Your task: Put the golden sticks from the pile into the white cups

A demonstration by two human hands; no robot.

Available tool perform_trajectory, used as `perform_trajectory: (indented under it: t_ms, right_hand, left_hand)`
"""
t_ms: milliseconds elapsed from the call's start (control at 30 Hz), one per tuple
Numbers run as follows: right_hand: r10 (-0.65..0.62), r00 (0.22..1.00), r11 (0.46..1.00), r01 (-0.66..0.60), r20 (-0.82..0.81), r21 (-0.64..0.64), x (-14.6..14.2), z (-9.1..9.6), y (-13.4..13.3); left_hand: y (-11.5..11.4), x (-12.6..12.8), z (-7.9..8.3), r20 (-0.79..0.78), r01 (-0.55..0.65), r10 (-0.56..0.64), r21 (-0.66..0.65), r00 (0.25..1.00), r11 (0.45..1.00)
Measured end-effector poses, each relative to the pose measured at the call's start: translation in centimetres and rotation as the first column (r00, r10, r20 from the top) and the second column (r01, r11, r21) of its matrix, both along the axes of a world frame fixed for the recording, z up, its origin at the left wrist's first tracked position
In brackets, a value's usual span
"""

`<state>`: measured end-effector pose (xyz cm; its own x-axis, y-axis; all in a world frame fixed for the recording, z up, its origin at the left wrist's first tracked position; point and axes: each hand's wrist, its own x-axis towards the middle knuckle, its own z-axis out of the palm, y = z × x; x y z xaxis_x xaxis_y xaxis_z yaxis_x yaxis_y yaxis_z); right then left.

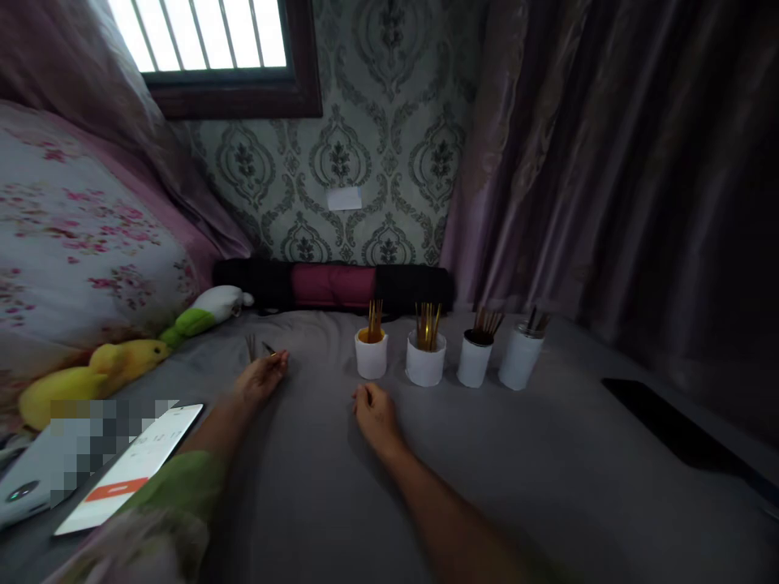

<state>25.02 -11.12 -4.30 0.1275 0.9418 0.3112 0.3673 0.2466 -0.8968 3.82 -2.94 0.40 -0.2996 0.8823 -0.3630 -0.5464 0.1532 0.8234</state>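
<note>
My left hand [261,380] is closed on a few thin dark sticks [251,347], whose ends poke up past the fingers. My right hand [374,412] rests low on the grey sheet with its fingers curled in, and nothing shows sticking out of it. Just beyond it stands a white cup with a yellow inside [371,359], holding thin sticks. To its right are a wider white cup [424,367] with golden sticks, a white cup [475,365] with brown sticks, and a taller white container [520,361] with darker sticks. All four stand upright.
At the left lie a phone with a lit screen [137,466], a second device [36,478] and plush toys [127,365]. A black and maroon roll [334,285] runs along the wall. A dark flat object [669,426] lies at the right, below the curtain [548,162].
</note>
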Motion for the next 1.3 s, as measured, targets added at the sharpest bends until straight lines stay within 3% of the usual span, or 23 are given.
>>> perform_trajectory:
  t_ms: [300,700,967,1300]
  right_hand:
    - [-0.006,1.000,1.000,0.006,0.012,-0.015,0.3,0.6,-0.3]
    - [0.045,0.999,0.999,-0.045,-0.026,-0.006,0.5,1.0,-0.6]
    - [0.119,0.992,0.992,-0.120,-0.053,-0.023,0.7,1.0,-0.5]
    - [0.245,0.955,0.959,-0.264,-0.165,-0.102,1.2,1.5,-0.5]
  left_hand:
    - [-3.5,3.9,-1.6,0.072,0.102,-0.111,0.119,0.991,0.988]
    - [-10.0,8.5,-1.0,0.067,0.237,-0.249,0.155,0.966,0.959]
    - [-12.7,9.5,-1.4,0.051,0.261,-0.273,0.174,0.961,0.950]
    - [-13.9,9.4,-1.9,-0.111,0.333,-0.315,0.237,0.943,0.913]
